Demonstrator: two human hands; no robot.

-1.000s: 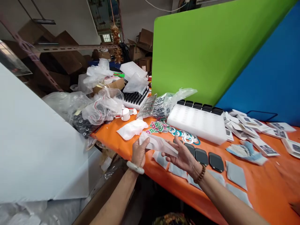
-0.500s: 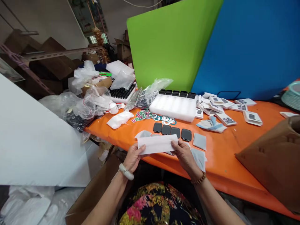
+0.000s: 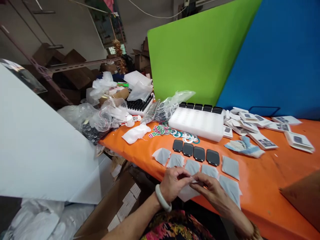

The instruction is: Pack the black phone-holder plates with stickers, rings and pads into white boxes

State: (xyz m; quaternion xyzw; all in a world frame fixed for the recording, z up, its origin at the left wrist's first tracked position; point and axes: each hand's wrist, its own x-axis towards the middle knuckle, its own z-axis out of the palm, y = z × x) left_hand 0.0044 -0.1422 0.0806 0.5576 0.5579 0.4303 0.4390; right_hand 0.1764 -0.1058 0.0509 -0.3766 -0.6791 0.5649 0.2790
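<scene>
My left hand (image 3: 176,181) and my right hand (image 3: 210,190) meet at the table's front edge. Both are closed, their fingertips pinching a thin white sheet (image 3: 186,193), part of which hangs below the fingers; the pinched part is mostly hidden. Just beyond lies a row of thin whitish wrapped pieces (image 3: 176,160), with another grey-white wrapped square (image 3: 230,167) to the right and one (image 3: 229,190) beside my right hand. Behind that row sit several flat black square cases (image 3: 199,154), side by side.
A white foam tray (image 3: 197,123) stands behind the black cases. Small white boxes (image 3: 262,140) and a blue-white cloth (image 3: 244,146) lie right. Rings (image 3: 186,136), stickers (image 3: 158,130) and plastic bags (image 3: 105,116) lie left. A cardboard box (image 3: 303,196) stands at right.
Both hands have come together, and the sheet that was stretched flat between them is now bunched at the fingertips and hanging down. The view has shifted, so the table things appear lower and further right.
</scene>
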